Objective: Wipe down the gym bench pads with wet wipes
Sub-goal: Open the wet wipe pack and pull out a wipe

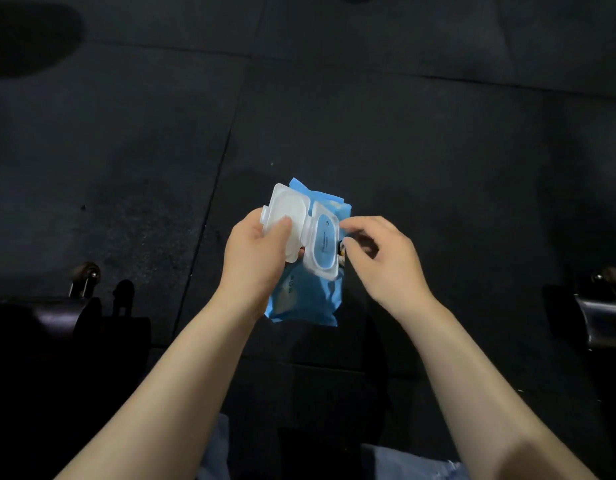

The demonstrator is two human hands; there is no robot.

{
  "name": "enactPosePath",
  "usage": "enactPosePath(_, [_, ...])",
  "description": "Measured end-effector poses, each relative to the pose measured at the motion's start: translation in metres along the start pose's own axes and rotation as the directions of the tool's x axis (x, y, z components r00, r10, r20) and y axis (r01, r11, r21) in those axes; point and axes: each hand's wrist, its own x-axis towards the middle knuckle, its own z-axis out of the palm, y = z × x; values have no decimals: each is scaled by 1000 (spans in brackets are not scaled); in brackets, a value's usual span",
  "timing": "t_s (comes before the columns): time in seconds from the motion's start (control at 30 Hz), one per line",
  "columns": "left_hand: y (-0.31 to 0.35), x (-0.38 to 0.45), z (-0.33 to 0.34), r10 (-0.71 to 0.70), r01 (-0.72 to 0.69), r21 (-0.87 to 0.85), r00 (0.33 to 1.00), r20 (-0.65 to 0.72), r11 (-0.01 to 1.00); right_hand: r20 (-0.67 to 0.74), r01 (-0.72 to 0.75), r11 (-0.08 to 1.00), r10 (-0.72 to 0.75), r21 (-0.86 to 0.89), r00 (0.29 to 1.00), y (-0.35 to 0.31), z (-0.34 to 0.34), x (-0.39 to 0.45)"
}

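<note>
Wet-wipes pack, lid flipped open, gripped by left hand; right hand pinches its edge above dark floor.

No text can be read with certainty. The blue soft plastic wet-wipe pack carries pale printed lettering on its front below the white flip lid frame — too blurred to make out. A blue oval seal sticker inside the frame bears small dark marks and fine lines of print, also illegible. At the pack's right edge a small dark and yellow printed patch shows — its characters cannot be told.
</note>
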Motion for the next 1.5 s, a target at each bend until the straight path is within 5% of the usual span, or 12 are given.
enactPosePath(0.43, [-6,-14,5,15,-31,134,993,120,991,103,-27,994,38,-110,994,0,-1,-5])
enactPosePath(0.63, [-8,-3,3,-44,43,37,999,20,998,72,150,986,-144,-79,987,-7,-5,-3])
enactPosePath(0.8, [-9,9,2,-69,64,-63,994,-88,996,226,220,973,-231,72,946,-7,-3,-6])
enactPosePath(1.03, [-1,9,-2,-52,47,-45,992,-116,998,168,-88,972,52,217,984,-8,10,0])
enactPosePath(1.33, [2,-33,-4,30,-30,64,1000,2,997,-3,-375,927,375,-26,927,-26,24,-13])
enactPosePath(1.5, [11,-66,-1,-70,71,13,997,-34,997,-16,-508,859,510,59,860,-48,17,-39])
